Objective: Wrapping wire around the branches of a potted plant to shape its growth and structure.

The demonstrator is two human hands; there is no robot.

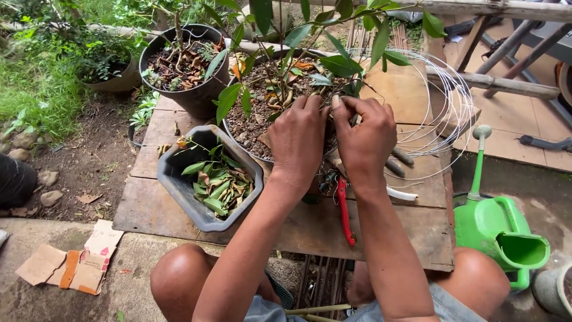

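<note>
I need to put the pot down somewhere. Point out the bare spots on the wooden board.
Bare wood shows on the wooden board at its near-left corner, beside the grey tray of leaves, and along the near edge right of the red pruners. Crowded: the middle, where the left hand and right hand work at the potted plant, and the wire coil far right.

Daylit garden yard — grass (36, 83), bare soil (89, 161), concrete paving (125, 280), weathered wooden platform (310, 229), tiled floor (506, 128)

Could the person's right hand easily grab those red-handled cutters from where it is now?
Probably yes: the red-handled cutters lie uncovered on the wooden board, just below the right hand, with nothing between them.
</note>
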